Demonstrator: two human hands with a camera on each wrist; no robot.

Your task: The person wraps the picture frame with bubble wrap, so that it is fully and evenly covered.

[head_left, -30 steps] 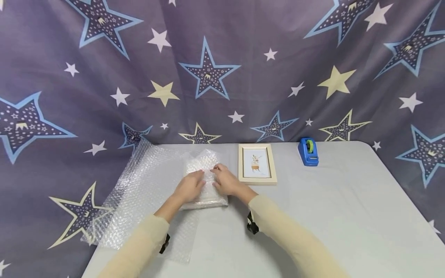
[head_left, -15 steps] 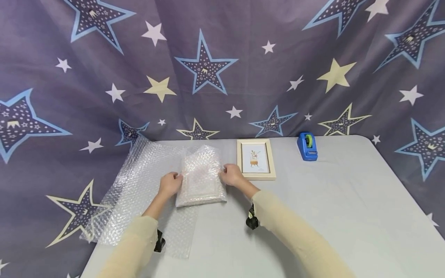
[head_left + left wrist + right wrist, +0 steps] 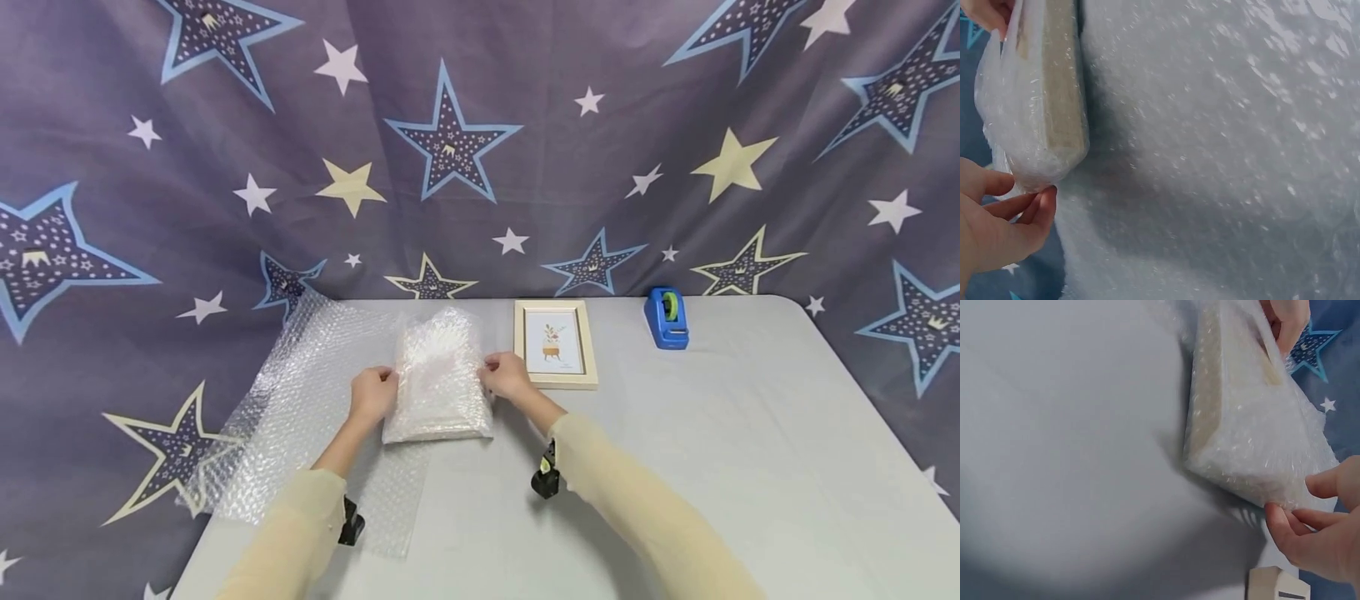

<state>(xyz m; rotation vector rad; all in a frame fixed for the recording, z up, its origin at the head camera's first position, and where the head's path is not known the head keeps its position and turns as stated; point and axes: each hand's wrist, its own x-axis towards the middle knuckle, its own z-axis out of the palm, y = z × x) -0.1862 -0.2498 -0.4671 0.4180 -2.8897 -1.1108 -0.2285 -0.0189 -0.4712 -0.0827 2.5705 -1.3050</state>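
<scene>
A picture frame in bubble wrap [image 3: 438, 379] lies between both hands, its pale wooden edge showing through the clear layers. My left hand [image 3: 372, 394] is at its left side; in the left wrist view the fingertips [image 3: 1046, 199] and thumb pinch the wrap's folded end. On the opposite side, my right hand [image 3: 510, 377] grips the edge, with the thumb [image 3: 1322, 484] over the wrap and the fingers along its rim. Loose film puffs up at the package's far end.
A large loose bubble wrap sheet [image 3: 300, 417] spreads over the left of the white table [image 3: 735, 467] and past its edge. An unwrapped cream picture frame [image 3: 591, 367] lies close to my right hand. Farther right stands a blue tape dispenser [image 3: 666, 325]. A star-patterned curtain [image 3: 525, 167] hangs behind.
Both hands have moved from the top of the package outward to its left and right edges, uncovering its face. The loose frame and tape dispenser stay in place.
</scene>
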